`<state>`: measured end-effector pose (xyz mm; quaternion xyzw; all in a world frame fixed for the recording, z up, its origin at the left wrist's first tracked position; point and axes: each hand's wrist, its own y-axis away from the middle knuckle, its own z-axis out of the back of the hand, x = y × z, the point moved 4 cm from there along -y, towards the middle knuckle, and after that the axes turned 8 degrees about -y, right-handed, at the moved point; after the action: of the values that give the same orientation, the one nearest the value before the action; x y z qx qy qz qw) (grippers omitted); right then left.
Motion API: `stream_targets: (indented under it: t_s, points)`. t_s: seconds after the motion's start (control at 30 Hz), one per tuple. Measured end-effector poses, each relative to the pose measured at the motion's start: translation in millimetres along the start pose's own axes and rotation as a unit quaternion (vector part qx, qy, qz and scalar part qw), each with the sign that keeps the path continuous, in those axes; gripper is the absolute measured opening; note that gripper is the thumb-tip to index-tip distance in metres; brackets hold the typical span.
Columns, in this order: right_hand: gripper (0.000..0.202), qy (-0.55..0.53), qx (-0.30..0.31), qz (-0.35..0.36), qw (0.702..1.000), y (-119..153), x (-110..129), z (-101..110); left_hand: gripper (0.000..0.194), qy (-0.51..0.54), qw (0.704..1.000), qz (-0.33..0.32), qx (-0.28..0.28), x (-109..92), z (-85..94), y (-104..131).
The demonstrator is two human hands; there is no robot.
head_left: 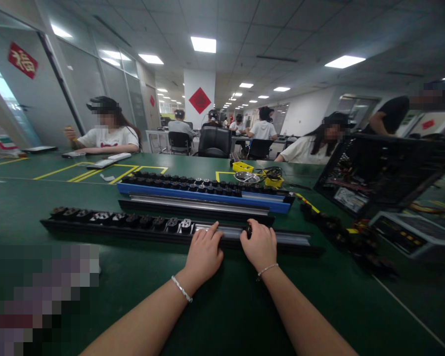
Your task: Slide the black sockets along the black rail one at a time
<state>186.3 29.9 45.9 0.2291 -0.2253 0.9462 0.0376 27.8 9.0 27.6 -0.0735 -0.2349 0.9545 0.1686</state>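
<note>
A long black rail lies across the table in front of me, with a row of round-faced socket modules seated along its left part. My left hand rests on the rail just right of the last, silver-faced module, its fingers stretched out and apart. Further right, my right hand curls over the rail's bare channel, thumb and fingers closed around a small black socket module. My fingers hide most of that piece. I cannot tell whether it sits in the channel.
Behind lie another black rail and a blue rail with more modules. Beyond are a metal dish and yellow bins. At right stand an open computer case, a power supply and dark loose modules. Co-workers sit across the table.
</note>
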Motion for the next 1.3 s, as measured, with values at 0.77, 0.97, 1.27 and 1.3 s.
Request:
stream_targets:
  t_s: [0.77, 0.97, 1.27, 1.3]
  points:
    - [0.040, -0.001, 0.003, -0.035, 0.999, -2, -12, 7, 0.041, 0.012, 1.000, 0.004, 0.023, -1, 2.8, -1]
    - [0.041, -0.005, 0.006, -0.042, 0.999, -3, -14, 8, 0.039, 0.007, 1.000, 0.002, 0.015, -1, 2.2, -1]
    - [0.043, -0.011, 0.007, -0.051, 0.999, -4, -15, 12, 0.040, 0.007, 1.000, 0.002, 0.023, -1, 1.8, -1]
    - [0.044, -0.010, 0.007, -0.051, 0.999, -3, -16, 12, 0.040, 0.007, 1.000, 0.002, 0.024, -1, 2.2, -1]
